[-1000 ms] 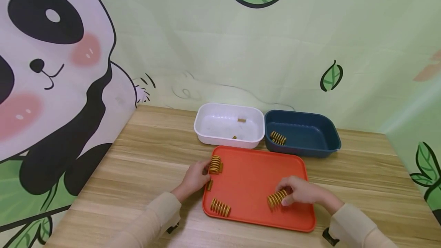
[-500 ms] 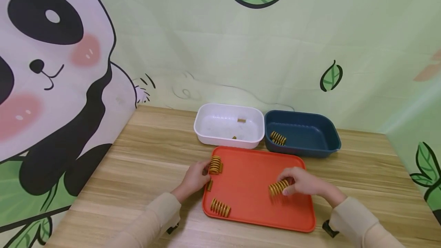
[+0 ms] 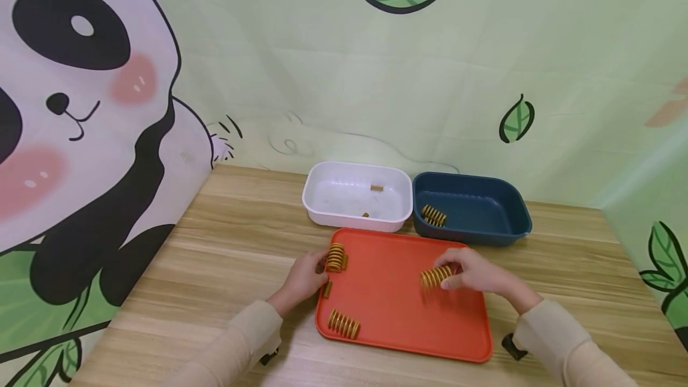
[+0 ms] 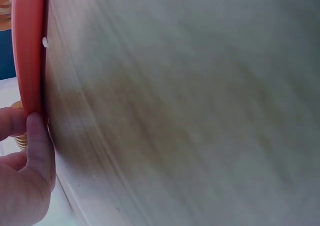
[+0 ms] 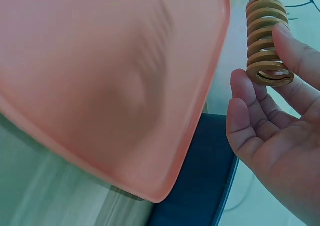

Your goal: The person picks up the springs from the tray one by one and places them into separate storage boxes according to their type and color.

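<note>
- My right hand (image 3: pixel 473 275) pinches a yellow metal coil spring (image 3: pixel 436 276) w/ fingertips, lifted just above the flat orange plastic tray (image 3: pixel 392 309); tray sits on the wooden table (image 3: pixel 236 237)
- My left hand (image 3: pixel 303 279) grips the tray's left rim, thumb pressed against the edge; a 2nd yellow spring (image 3: pixel 336 257) stands just beside its fingers
- 3rd yellow spring (image 3: pixel 344 323) lies at the tray's near-left corner
- Behind the tray: white plastic bin (image 3: pixel 357 196) & dark blue plastic bin (image 3: pixel 472 207), side by side; blue one holds a spring (image 3: pixel 433 215)
</note>
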### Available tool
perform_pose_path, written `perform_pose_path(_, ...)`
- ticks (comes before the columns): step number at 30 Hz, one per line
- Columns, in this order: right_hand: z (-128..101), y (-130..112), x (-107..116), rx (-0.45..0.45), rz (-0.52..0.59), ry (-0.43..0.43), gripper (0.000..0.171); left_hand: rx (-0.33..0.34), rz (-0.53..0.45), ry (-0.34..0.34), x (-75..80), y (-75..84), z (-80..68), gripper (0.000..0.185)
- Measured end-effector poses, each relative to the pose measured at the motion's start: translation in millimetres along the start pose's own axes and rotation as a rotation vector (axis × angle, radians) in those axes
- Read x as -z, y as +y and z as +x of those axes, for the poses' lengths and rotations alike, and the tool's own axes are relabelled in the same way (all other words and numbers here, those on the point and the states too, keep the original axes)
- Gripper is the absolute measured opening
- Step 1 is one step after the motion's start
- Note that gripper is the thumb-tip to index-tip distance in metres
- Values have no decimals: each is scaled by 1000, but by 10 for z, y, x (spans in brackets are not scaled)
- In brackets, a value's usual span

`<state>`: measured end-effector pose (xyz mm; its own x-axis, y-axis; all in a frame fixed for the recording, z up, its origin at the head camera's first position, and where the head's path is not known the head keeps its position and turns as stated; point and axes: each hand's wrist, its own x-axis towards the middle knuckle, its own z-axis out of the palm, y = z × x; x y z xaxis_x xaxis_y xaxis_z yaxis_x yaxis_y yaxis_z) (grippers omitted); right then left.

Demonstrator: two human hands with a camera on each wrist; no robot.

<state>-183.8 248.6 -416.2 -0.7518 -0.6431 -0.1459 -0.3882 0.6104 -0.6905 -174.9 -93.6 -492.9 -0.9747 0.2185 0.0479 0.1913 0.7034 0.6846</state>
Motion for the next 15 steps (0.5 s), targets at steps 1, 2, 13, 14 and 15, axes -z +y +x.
perform_pose_path(1,4,2,9,-4,-1,10,29,-1,1,-1,-1,-1,0,52)
perform_pose_path(2,9,2,19,-5,-5,21,29,5,-2,0,1,3,1,52)
perform_pose_path(13,42,1,103,-71,-22,120,28,14,-14,-10,17,21,-5,51)
perform_pose_path(14,45,-7,107,-78,-23,130,27,15,-12,-10,17,22,-5,51)
perform_pose_path(15,47,-11,114,-83,-22,139,28,14,-11,-10,16,23,-7,51)
